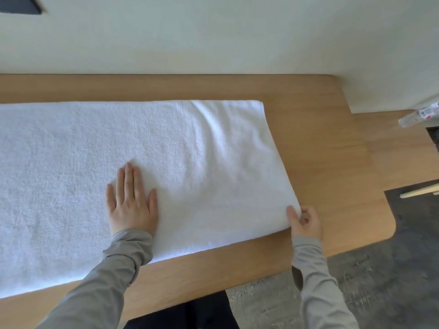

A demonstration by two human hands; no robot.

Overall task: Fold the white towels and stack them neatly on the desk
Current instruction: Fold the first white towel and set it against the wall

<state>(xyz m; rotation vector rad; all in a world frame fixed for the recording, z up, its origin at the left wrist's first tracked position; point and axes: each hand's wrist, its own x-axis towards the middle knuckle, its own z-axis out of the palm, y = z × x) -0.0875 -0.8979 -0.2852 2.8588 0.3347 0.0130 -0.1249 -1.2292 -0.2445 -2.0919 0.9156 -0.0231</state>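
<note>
White towel (166,162) lies flat along the desk (320,150). Left hand (131,203) presses it, fingers straight; right hand (305,222) pinches the near right corner. Step: a cross fold — next, carry that corner leftward, edges aligned.

Pale wall (213,32) behind, grey mottled floor (380,281) lower right, clear labelled bottle (418,114) at right edge.

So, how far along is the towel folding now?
Done: one white towel lies spread flat on the desk. In hand: the left hand presses on it while the right hand pinches its near right corner. Left: the folds and the stacking; no folded stack is in view.
</note>
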